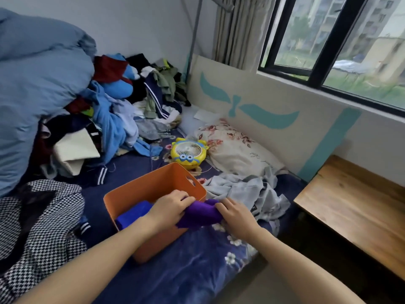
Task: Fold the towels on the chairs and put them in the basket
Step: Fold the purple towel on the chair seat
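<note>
An orange plastic basket (151, 185) stands on the dark blue flowered bed sheet. A folded blue towel (131, 215) lies inside it at the near left. A folded purple towel (200, 215) hangs over the basket's right rim, half in and half out. My left hand (169, 208) grips the purple towel's left end above the basket. My right hand (235, 213) holds its right end just outside the rim. No chair is in view.
A yellow toy fan (188, 153) lies behind the basket, beside a flowered pillow (236, 150). Grey clothes (245, 191) lie right of the basket, a checked garment (39, 218) left. A clothes heap and blue quilt (37, 84) fill the back left. A wooden desk (355, 207) stands at right.
</note>
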The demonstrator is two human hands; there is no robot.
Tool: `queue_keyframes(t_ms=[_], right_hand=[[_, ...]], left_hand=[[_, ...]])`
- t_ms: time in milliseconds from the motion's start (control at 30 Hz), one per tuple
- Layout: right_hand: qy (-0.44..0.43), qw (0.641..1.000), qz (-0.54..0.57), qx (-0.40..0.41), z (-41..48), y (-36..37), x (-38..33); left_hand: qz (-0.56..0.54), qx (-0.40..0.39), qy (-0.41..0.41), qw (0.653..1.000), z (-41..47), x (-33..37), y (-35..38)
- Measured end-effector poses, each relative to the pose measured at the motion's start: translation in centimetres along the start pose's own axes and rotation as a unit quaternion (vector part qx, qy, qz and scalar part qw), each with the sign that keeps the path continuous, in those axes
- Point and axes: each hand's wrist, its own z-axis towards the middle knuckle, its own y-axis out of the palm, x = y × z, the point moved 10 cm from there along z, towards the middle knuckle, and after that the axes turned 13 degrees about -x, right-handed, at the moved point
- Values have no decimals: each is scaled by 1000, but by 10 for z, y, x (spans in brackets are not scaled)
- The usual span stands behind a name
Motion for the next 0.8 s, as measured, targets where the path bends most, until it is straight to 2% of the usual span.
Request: queue_keyframes(t_ms=[200, 333, 567, 700, 800], right_hand=[[-93, 995, 46, -6, 67, 9, 39], [-133, 987, 63, -65, 114, 49, 40], [-113, 973, 86, -180, 185, 124, 57], [-131, 976, 56, -167, 229, 133, 66], [-125, 982, 41, -132, 265, 136, 77]], left_hand=[[7, -57, -120, 991, 35, -56, -1], [-33, -108, -179, 977, 37, -99, 18], [-76, -156, -212, 962, 61, -167, 57], [-63, -176, -209, 960, 87, -214, 71], [-64, -137, -223, 963, 104, -244, 66]])
